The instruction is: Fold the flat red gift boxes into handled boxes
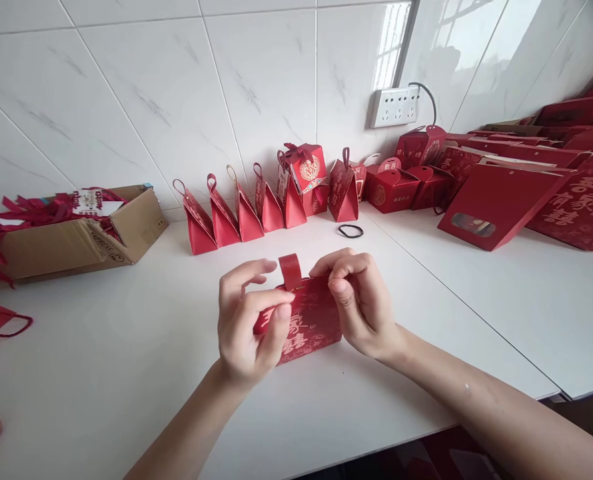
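Note:
Between my two hands a small red gift box [319,320] with pale lettering stands on the white table. A red strap loop [290,271] rises from its top edge. My left hand [251,320] grips the left part of that edge between thumb and fingers, its index finger curled in the air beside the loop. At the top right corner, my right hand [359,300] is closed on the box, thumb against bent index finger. My fingers cover both upper corners.
Behind stands a row of red triangular boxes [249,217] with loops. A cardboard carton [51,250] of red ribbons lies left, a black elastic band [350,231] near the row. Larger red bags [501,200] and boxes crowd the right. A socket strip [395,107] is on the tiled wall.

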